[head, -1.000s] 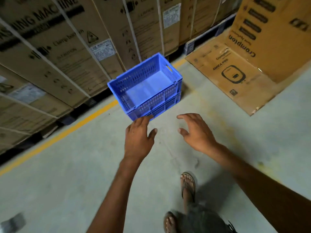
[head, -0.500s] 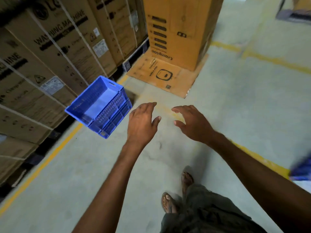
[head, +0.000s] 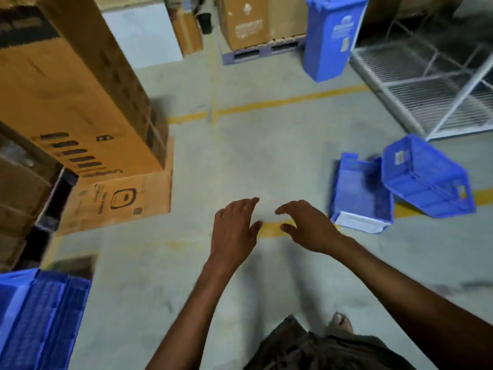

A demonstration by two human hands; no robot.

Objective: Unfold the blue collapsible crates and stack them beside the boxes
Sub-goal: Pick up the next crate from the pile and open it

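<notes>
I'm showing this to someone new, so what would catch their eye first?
Both bare hands, left hand and right hand, reach out empty at centre. Right of them on the floor sit an open blue crate and a tilted blue crate. A big orange cardboard box looms at upper left.

On the concrete floor [head: 266, 161] we see two blue crates [head: 360, 193] [head: 426, 182] right of our right hand [head: 306, 228], a cardboard sheet [head: 120, 198] left of our left hand [head: 234, 231].

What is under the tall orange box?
A flat cardboard sheet lies under the orange box, sticking out. The box covers the rest of the sheet, so anything else beneath cannot be seen.
</notes>
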